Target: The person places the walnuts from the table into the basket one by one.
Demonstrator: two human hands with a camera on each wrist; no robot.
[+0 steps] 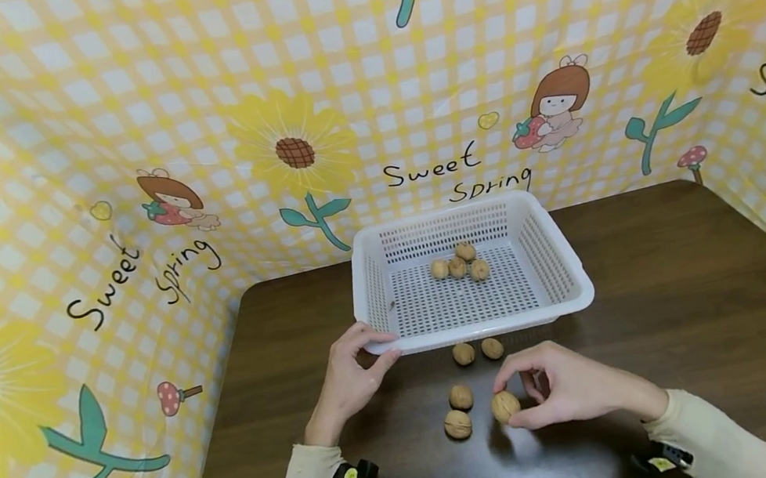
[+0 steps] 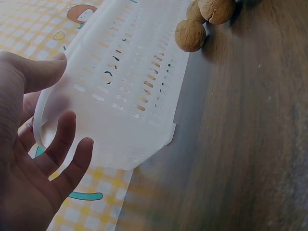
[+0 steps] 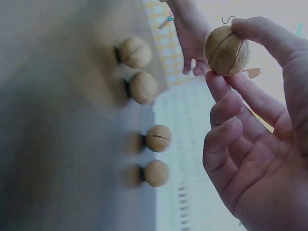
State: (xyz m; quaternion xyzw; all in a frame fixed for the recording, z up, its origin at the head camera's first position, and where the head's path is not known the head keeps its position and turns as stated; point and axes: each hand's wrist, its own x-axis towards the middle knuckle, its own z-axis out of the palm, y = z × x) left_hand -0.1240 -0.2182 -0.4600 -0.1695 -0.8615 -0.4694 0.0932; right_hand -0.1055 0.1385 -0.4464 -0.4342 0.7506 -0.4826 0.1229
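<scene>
A white perforated plastic basket (image 1: 486, 332) stands on the dark wooden table, with several walnuts (image 1: 457, 267) grouped on its floor. At the basket's near left corner, my left hand (image 1: 352, 376) pinches the rim between thumb and fingers; the left wrist view shows the other fingers (image 2: 66, 144) loosely bent beside the wall. My right hand (image 1: 569, 382) holds a walnut (image 1: 505, 407) between thumb and fingertips, raised over the table in front of the basket. In the right wrist view that same walnut (image 3: 227, 51) shows its seam.
Two walnuts (image 1: 463, 354) lie close to the basket's front wall. Another two walnuts (image 1: 457, 424) rest nearer to me, left of my right hand. A yellow checked cloth (image 1: 369, 114) with flowers and lettering hangs behind the table (image 1: 699, 274) and along both sides.
</scene>
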